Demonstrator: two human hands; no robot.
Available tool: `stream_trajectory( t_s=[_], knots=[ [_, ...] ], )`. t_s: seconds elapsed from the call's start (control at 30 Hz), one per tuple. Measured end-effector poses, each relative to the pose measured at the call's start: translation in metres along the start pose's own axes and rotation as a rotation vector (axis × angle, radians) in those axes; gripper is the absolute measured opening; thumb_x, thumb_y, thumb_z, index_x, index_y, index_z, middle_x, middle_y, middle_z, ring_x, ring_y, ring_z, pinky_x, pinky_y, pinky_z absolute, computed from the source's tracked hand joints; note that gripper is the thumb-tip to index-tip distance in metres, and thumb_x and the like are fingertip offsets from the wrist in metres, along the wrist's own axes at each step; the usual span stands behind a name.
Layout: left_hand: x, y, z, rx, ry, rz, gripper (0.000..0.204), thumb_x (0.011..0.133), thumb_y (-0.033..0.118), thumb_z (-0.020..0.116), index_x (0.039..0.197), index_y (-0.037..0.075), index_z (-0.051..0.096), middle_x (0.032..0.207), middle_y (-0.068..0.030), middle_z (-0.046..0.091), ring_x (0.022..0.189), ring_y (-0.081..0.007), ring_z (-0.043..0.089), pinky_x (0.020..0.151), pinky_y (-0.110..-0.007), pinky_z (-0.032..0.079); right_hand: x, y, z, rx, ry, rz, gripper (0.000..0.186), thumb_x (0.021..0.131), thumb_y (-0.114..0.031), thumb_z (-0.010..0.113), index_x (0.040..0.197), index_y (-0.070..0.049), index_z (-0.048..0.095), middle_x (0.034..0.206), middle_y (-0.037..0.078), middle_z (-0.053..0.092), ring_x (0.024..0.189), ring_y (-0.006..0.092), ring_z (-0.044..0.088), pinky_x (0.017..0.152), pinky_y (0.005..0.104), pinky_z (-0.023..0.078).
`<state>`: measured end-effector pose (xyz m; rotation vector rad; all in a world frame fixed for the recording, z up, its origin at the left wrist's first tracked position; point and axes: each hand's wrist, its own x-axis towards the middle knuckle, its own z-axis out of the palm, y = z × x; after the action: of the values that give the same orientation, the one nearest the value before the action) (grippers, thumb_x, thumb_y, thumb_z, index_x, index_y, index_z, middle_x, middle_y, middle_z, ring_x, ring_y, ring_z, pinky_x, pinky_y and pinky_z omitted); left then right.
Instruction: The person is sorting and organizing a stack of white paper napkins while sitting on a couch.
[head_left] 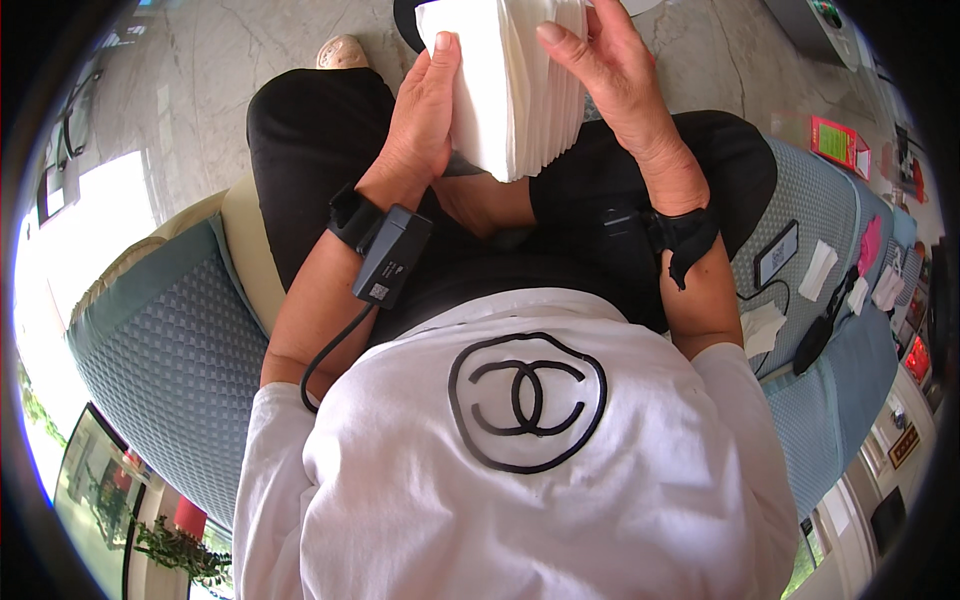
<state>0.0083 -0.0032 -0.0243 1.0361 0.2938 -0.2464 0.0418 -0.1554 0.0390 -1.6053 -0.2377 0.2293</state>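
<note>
A thick stack of folded white tissues (502, 100) is held up at the top middle, above my crossed legs. My left hand (425, 105) is closed on its left side, thumb lying along the edge. My right hand (625, 80) grips it at the upper right, thumb over the sheets; its other fingers are partly hidden at the top edge. A black device (392, 255) with a cable is strapped to my left forearm, and a black strap (685, 235) wraps my right one.
I sit on a blue-padded sofa (150, 320). At my right lie a phone (776, 254), loose white tissues (819, 268), a pink item (868, 240) and a black object with a cable. A red box (838, 145) is beyond. A plant (180, 550) stands at the lower left.
</note>
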Motion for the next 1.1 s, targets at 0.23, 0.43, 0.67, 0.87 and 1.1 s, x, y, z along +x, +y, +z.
stream_trajectory(
  t_s=[0.23,0.43,0.67,0.87,1.1],
  knots=[
    [0.001,-0.002,-0.001,-0.006,0.016,-0.025,0.055,0.09,0.046,0.041,0.121,0.0,0.04,0.108,-0.0113,0.054,0.101,-0.017,0.051,0.087,-0.028,0.042,0.003,0.009,-0.01,-0.552,-0.089,-0.482,0.062,0.075,-0.017,0.063,0.127,0.001,0.035,0.118,0.017,0.045,0.11,0.0281,0.045,0.093,0.0334,0.036],
    [0.001,-0.003,0.0,0.045,0.006,0.004,0.051,0.09,0.045,0.042,0.119,0.003,0.043,0.106,-0.0088,0.055,0.097,-0.0147,0.053,0.085,-0.028,0.043,0.002,0.008,-0.005,-0.618,-0.085,-0.446,0.054,0.07,-0.011,0.066,0.119,-0.001,0.044,0.115,0.019,0.047,0.109,0.0325,0.045,0.093,0.0362,0.037],
    [0.001,-0.005,0.001,0.104,-0.045,0.048,0.045,0.09,0.041,0.044,0.116,0.005,0.047,0.098,-0.0041,0.058,0.088,-0.01,0.056,0.078,-0.024,0.045,0.006,0.01,-0.007,-0.565,0.067,-0.469,0.031,0.07,-0.004,0.066,0.099,0.001,0.056,0.095,0.014,0.058,0.092,0.0268,0.056,0.079,0.0317,0.044],
    [0.0,-0.006,0.001,0.133,-0.053,0.027,0.045,0.09,0.041,0.044,0.116,0.005,0.047,0.097,-0.0037,0.059,0.088,-0.0094,0.056,0.077,-0.023,0.045,0.001,0.006,-0.006,-0.423,0.129,-0.226,0.019,0.076,-0.006,0.062,0.093,0.0,0.06,0.087,0.008,0.061,0.081,0.0168,0.059,0.069,0.0246,0.045],
    [-0.002,-0.001,0.002,0.049,-0.04,-0.064,0.053,0.089,0.047,0.041,0.118,0.003,0.044,0.102,-0.0085,0.057,0.092,-0.0135,0.055,0.081,-0.026,0.044,0.003,0.009,-0.011,-0.447,0.037,-0.382,0.021,0.078,-0.007,0.057,0.098,0.0,0.058,0.094,0.011,0.059,0.09,0.0204,0.056,0.079,0.0283,0.043]
  ],
)
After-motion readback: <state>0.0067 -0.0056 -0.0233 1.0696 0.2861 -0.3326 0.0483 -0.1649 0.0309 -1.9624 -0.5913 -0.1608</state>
